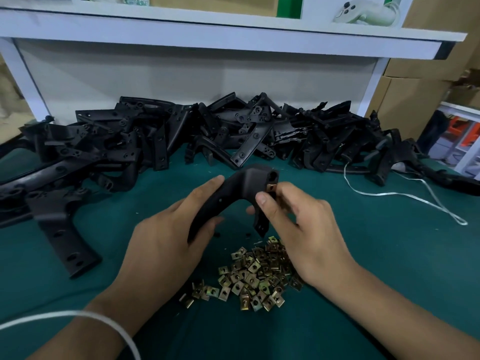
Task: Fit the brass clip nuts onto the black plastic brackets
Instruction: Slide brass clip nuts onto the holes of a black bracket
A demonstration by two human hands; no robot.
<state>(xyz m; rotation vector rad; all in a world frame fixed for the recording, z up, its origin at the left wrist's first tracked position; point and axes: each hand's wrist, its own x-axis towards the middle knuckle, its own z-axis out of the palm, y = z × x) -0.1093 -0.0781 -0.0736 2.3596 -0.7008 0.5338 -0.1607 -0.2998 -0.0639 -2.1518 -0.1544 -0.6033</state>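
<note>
I hold one black bracket (235, 196) up over the middle of the table (389, 268), its bend pointing away from me. A single brass clip nut (271, 187) sits at the edge of the bracket's far arm, just below a round hole. My right hand (301, 229) has its fingers curled around that arm, the thumb pressed against the plastic right beside the nut. My left hand (166, 237) grips the bracket's longer arm, fingers wrapped along its outer side and the thumb underneath.

Directly below, between my wrists, a loose heap of brass clip nuts (254, 274) lies on the green table cover. To my left another bracket (61, 229) lies flat on the table by itself. Farther back, a long pile of black brackets (207, 131) stretches across the table against a white shelf unit (207, 29). A white string (405, 194) trails over the cover to the right, and a thin white band (104, 319) loops around my left forearm.
</note>
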